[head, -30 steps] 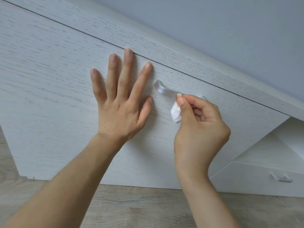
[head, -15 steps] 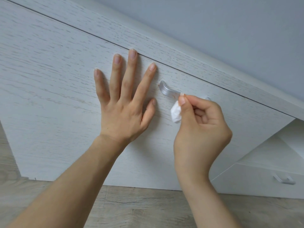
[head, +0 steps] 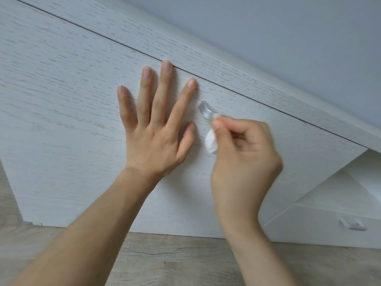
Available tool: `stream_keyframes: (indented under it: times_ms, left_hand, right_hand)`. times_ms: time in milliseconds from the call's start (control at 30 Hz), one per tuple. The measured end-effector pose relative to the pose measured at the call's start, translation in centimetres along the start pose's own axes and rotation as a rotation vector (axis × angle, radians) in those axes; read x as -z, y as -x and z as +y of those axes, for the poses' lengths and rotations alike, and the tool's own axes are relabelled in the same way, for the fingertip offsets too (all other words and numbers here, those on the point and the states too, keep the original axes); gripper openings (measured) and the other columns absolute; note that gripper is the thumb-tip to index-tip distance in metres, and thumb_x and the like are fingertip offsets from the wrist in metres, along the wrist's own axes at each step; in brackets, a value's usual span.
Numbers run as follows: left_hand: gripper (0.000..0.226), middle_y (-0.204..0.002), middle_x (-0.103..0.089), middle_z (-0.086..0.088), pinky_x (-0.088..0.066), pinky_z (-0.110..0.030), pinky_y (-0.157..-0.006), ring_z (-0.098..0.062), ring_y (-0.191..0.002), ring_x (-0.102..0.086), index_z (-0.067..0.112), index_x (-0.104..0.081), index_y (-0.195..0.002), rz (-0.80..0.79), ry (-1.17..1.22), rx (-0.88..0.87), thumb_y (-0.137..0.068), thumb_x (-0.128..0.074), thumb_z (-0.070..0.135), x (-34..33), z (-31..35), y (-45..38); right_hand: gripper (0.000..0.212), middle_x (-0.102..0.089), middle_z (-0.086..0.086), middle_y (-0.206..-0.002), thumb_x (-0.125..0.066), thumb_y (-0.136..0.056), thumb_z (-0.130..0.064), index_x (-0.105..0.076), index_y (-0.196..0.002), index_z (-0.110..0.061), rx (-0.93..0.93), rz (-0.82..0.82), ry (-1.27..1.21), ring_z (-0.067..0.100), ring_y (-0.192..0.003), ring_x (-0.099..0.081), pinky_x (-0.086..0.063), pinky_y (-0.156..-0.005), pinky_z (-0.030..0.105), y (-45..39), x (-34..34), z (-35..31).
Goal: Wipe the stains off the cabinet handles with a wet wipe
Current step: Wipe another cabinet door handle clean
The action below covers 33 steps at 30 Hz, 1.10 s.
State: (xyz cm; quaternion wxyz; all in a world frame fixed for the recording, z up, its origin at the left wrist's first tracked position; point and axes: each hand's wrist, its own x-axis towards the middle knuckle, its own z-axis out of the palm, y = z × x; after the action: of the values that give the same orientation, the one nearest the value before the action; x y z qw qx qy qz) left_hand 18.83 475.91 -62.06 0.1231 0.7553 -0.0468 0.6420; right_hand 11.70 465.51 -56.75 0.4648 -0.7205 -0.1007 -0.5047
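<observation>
A silver metal handle (head: 205,111) sticks out of the white wood-grain cabinet door (head: 61,104). My right hand (head: 245,153) pinches a crumpled white wet wipe (head: 211,142) against the handle, and covers most of the handle's right part; only the left end shows. My left hand (head: 156,129) lies flat on the door just left of the handle, fingers spread and straight. The right hand is slightly blurred.
A lower white drawer (head: 321,228) with a second small metal handle (head: 353,225) sits at the lower right. Wood-look floor (head: 165,259) runs along the bottom. A plain grey wall (head: 288,38) rises above the cabinet top edge.
My right hand with the wipe has slid a little left along the handle, so less of the handle's left end shows. The left hand stays flat on the door.
</observation>
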Motion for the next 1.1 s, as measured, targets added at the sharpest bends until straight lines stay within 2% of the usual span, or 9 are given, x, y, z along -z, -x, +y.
stream_keyframes:
  times_ms: [133,267,333,433,533,700,833,967,1100]
  left_hand:
    - [0.053,-0.148,-0.018,-0.012,0.002,-0.047,-0.114,-0.040,-0.136,-0.021,0.015,-0.034,-0.145,0.027,0.043,-0.022,-0.095,-0.041,0.028,0.3,-0.3,0.0]
    - [0.051,-0.149,-0.021,-0.011,-0.001,-0.046,-0.115,-0.038,-0.136,-0.025,0.015,-0.037,-0.144,0.043,0.043,-0.050,-0.094,-0.040,0.022,0.5,-0.7,0.1]
    - [0.051,-0.149,-0.021,-0.011,-0.002,-0.046,-0.114,-0.038,-0.136,-0.025,0.016,-0.037,-0.144,0.047,0.043,-0.049,-0.094,-0.040,0.022,0.5,-0.7,0.1]
    - [0.051,-0.149,-0.021,-0.012,-0.003,-0.047,-0.114,-0.038,-0.136,-0.025,0.016,-0.037,-0.144,0.042,0.043,-0.051,-0.093,-0.041,0.022,0.6,-0.8,0.1]
    - [0.053,-0.149,-0.021,-0.012,-0.006,-0.049,-0.112,-0.037,-0.136,-0.025,0.016,-0.037,-0.144,0.041,0.030,-0.052,-0.092,-0.043,0.023,0.6,-0.8,0.1]
    - [0.055,-0.149,-0.024,-0.009,-0.009,-0.057,-0.108,-0.036,-0.135,-0.027,0.019,-0.037,-0.145,0.037,-0.030,-0.071,-0.092,-0.047,0.030,0.9,-1.7,0.3]
    - [0.057,-0.149,-0.023,-0.010,-0.004,-0.052,-0.110,-0.037,-0.135,-0.024,0.018,-0.032,-0.147,0.006,-0.066,-0.084,-0.095,-0.044,0.039,1.1,-3.1,0.9]
    - [0.058,-0.149,-0.022,-0.010,0.000,-0.050,-0.113,-0.037,-0.135,-0.024,0.018,-0.032,-0.147,0.008,-0.061,-0.070,-0.095,-0.044,0.039,1.1,-2.9,1.0]
    - [0.058,-0.149,-0.022,-0.010,-0.001,-0.051,-0.113,-0.037,-0.135,-0.024,0.018,-0.031,-0.147,0.007,-0.067,-0.069,-0.095,-0.044,0.039,1.0,-2.9,0.9]
  right_hand:
    - [0.018,-0.064,-0.004,-0.074,-0.071,-0.080,-0.013,-0.062,-0.072,-0.027,-0.029,0.068,-0.029,0.016,-0.069,-0.065,-0.053,-0.068,0.032,-0.1,-0.2,-0.1]
    - [0.011,-0.062,-0.008,-0.075,-0.072,-0.080,-0.010,-0.066,-0.074,-0.018,0.025,-0.020,0.030,0.015,-0.066,-0.064,-0.052,-0.065,0.029,-0.3,0.2,0.0]
    - [0.014,-0.065,-0.002,-0.076,-0.072,-0.080,-0.011,-0.065,-0.074,-0.023,-0.022,-0.010,0.003,0.016,-0.067,-0.065,-0.054,-0.068,0.034,-0.4,0.6,0.1]
    - [0.021,-0.067,0.004,-0.077,-0.071,-0.080,-0.015,-0.061,-0.074,-0.032,-0.069,0.043,-0.017,0.016,-0.070,-0.065,-0.054,-0.071,0.034,-0.8,1.2,0.4]
    - [0.021,-0.067,0.005,-0.078,-0.071,-0.080,-0.013,-0.061,-0.075,-0.031,-0.090,0.055,-0.036,0.017,-0.072,-0.065,-0.054,-0.072,0.037,-0.6,0.9,0.2]
    - [0.017,-0.065,-0.004,-0.075,-0.071,-0.079,-0.011,-0.065,-0.073,-0.026,-0.040,0.012,0.009,0.017,-0.068,-0.065,-0.054,-0.070,0.041,-0.1,0.1,-0.2]
    - [0.022,-0.066,0.003,-0.074,-0.071,-0.080,-0.010,-0.062,-0.072,-0.028,-0.084,0.026,0.006,0.018,-0.067,-0.065,-0.054,-0.066,0.037,-0.3,0.0,-0.4]
    - [0.021,-0.068,0.005,-0.076,-0.072,-0.080,-0.012,-0.063,-0.072,-0.029,-0.127,0.044,-0.024,0.011,-0.068,-0.065,-0.050,-0.065,0.023,-0.7,0.8,-0.2]
    - [0.023,-0.067,0.004,-0.075,-0.071,-0.080,-0.009,-0.063,-0.071,-0.028,-0.118,-0.003,-0.030,0.013,-0.067,-0.065,-0.052,-0.067,0.030,-0.4,0.4,-0.3]
